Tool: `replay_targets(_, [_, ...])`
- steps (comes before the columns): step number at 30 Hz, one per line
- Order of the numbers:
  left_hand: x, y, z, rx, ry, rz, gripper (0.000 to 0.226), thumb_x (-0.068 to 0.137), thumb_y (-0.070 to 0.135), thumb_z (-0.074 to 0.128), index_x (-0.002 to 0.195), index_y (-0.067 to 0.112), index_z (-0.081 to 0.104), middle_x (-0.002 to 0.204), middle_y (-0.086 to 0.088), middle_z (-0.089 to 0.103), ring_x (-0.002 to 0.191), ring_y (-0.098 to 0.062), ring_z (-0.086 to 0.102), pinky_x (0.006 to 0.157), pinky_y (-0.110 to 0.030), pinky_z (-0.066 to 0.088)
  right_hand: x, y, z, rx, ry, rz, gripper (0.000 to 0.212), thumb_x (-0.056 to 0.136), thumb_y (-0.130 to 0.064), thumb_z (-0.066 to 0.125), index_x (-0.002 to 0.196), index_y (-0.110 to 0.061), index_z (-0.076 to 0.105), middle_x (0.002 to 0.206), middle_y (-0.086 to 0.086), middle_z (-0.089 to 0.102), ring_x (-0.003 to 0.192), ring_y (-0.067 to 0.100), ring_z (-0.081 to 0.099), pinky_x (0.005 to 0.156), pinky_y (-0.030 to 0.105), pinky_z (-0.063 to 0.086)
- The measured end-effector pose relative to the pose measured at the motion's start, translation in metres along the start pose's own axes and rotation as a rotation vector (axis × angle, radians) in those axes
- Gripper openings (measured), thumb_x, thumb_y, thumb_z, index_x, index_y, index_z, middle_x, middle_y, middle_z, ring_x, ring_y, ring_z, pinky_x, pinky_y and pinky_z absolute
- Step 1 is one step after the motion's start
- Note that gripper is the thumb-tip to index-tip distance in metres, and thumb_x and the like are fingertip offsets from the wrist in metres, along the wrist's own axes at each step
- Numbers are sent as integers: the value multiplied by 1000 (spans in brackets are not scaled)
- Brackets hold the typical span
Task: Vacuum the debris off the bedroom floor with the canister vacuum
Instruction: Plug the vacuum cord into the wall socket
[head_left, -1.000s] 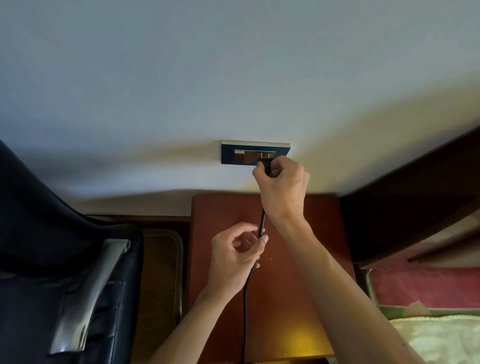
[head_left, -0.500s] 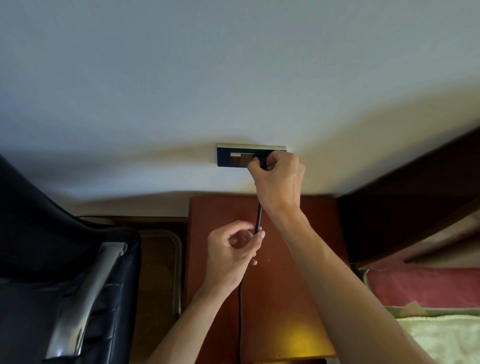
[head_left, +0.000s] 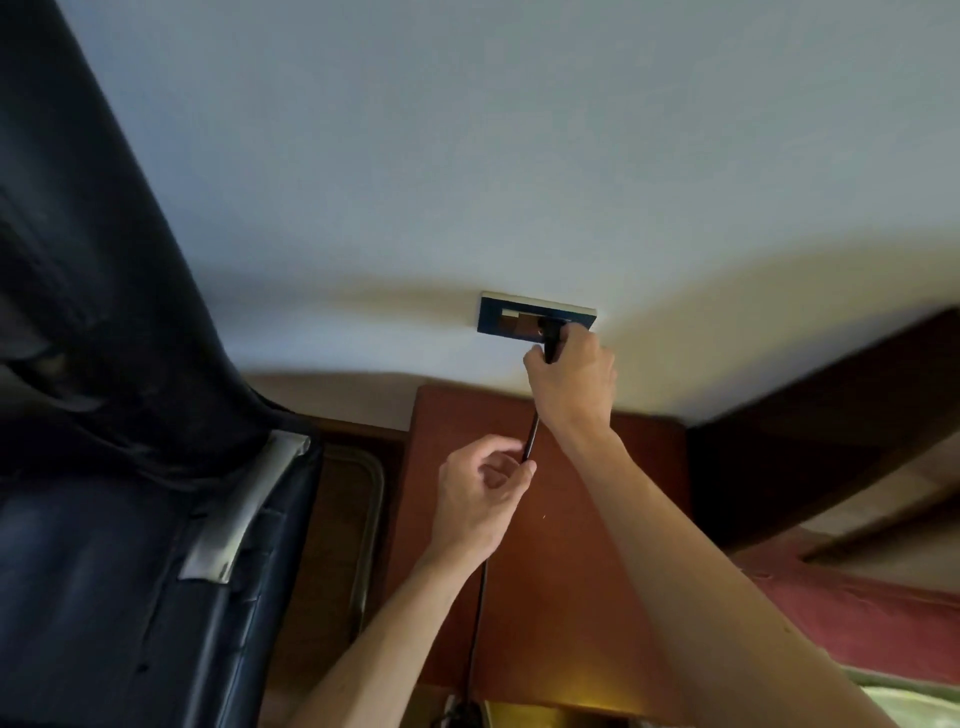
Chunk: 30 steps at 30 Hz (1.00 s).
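Right hand (head_left: 571, 387) is wrapped around the black plug (head_left: 551, 340), which sits right at the dark wall outlet (head_left: 535, 317); can't tell if it's fully seated. Left hand (head_left: 480, 499) pinches the black cord (head_left: 531, 439) lower down between thumb and fingers, over the reddish wooden nightstand (head_left: 571, 571). Black leather chair (head_left: 130, 519) fills the left side, bed (head_left: 883, 623) off to the right.
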<state>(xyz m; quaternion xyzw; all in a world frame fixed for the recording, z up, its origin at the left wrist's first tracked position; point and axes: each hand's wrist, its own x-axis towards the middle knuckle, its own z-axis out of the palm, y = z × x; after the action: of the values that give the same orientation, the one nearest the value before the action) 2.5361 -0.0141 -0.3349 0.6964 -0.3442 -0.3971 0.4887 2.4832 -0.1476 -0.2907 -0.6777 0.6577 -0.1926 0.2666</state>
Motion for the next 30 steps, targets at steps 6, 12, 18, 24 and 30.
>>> replay_targets(6, [-19,-2,-7,51,12,-26,21,80,18,77,101,19,71,82,8,70,74,-7,68,67,-19,56,-33,9,-4,25,-45,-86,45,89,-18,61,131,-7,51,113,11,59,94,32,62,78,40,50])
replay_targets(12, [-49,2,-50,341,-121,-73,43,86,34,70,124,21,55,108,2,63,88,-10,64,78,-24,55,-98,21,-9,-19,-109,-152,52,92,-18,59,141,-8,46,123,11,52,107,28,56,90,35,44])
replay_targets(18, [-110,30,-112,1036,-333,84,55,91,34,61,138,17,37,124,-5,54,110,-22,57,85,-34,52,-200,30,-26,-404,-446,-359,59,95,-21,53,150,-11,33,136,10,45,123,27,44,100,37,45])
replay_targets(24, [-191,53,-167,1262,-395,214,48,93,28,58,134,11,40,126,-13,53,111,-29,56,84,-37,50,-297,8,-58,-553,-571,-373,61,96,-25,50,152,-17,26,145,8,39,132,27,39,104,41,43])
replay_targets(30, [-274,68,-236,1151,-356,290,45,92,31,59,130,14,43,123,-8,55,111,-27,57,86,-39,50,-389,-27,-91,-426,-508,-363,61,94,-32,56,149,-19,33,145,7,43,134,27,39,107,41,42])
